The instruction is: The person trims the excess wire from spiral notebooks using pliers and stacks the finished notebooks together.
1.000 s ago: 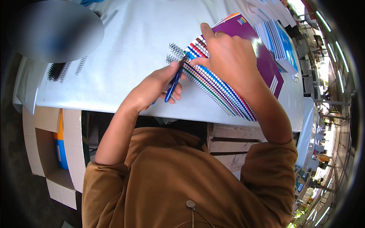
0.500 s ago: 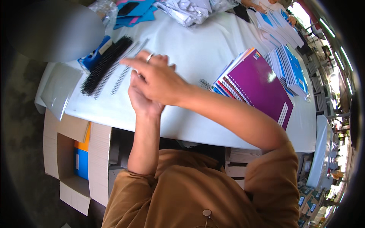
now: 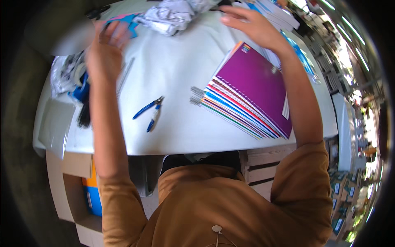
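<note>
My left hand [image 3: 108,47], blurred by motion, is raised over the far left of the table, with its fingers loosely apart. It is nearest to blue and pink sheets [image 3: 131,24], and nothing shows in its grasp. Beneath that forearm, black spiral binding coils [image 3: 84,115] are mostly hidden; one thin coil [image 3: 125,76] shows beside the arm. My right hand [image 3: 255,26] hovers with fingers stretched beyond a fanned stack of spiral-bound notebooks [image 3: 255,78], purple cover on top. Blue-handled cutting pliers [image 3: 150,113] lie spread between my arms, touched by neither hand.
A crumpled whitish plastic bag [image 3: 168,18] lies at the far middle of the white-covered table [image 3: 173,74]. A blue tape dispenser [image 3: 80,90] sits at the left. An opened cardboard box [image 3: 70,193] stands below the left edge. More blue-and-white booklets [image 3: 302,53] lie far right.
My hands have come apart from each other, left hand to the far left, right hand to the far right. The pliers and more of the notebook stack are now uncovered. The view has shifted.
</note>
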Motion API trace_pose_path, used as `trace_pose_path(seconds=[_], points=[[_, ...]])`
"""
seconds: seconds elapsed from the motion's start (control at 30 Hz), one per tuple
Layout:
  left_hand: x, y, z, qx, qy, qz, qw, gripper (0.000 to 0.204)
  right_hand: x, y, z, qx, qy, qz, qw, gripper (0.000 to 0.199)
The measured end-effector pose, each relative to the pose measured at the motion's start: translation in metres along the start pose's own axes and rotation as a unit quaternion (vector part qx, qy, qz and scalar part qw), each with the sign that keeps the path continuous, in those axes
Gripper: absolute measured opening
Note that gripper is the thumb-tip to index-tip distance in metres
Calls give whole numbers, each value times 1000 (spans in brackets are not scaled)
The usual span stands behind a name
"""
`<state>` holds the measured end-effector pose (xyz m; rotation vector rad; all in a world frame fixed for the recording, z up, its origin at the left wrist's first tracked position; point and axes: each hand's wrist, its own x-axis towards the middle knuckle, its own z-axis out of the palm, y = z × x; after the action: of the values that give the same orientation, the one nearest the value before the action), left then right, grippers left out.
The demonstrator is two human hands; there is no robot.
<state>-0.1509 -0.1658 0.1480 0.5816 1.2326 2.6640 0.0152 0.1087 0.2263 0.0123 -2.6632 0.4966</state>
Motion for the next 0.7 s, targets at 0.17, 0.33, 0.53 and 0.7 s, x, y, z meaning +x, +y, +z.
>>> trace_pose_path(seconds=[0.17, 0.33, 0.53, 0.7], points=[[-149, -61, 100, 477, -409, 270, 730, 72, -94, 119, -71, -55, -143, 474, 867, 58], [-140, -95, 132, 530, -496, 324, 606, 79, -197, 202, -41, 375, -64, 460, 802, 70], [-137, -118, 154, 578, -471, 358, 563, 75, -196, 201, -39, 449, -6, 481, 753, 62], [-143, -133, 162, 599, -418, 359, 582, 76, -188, 212, -64, 408, 12, 455, 791, 63]])
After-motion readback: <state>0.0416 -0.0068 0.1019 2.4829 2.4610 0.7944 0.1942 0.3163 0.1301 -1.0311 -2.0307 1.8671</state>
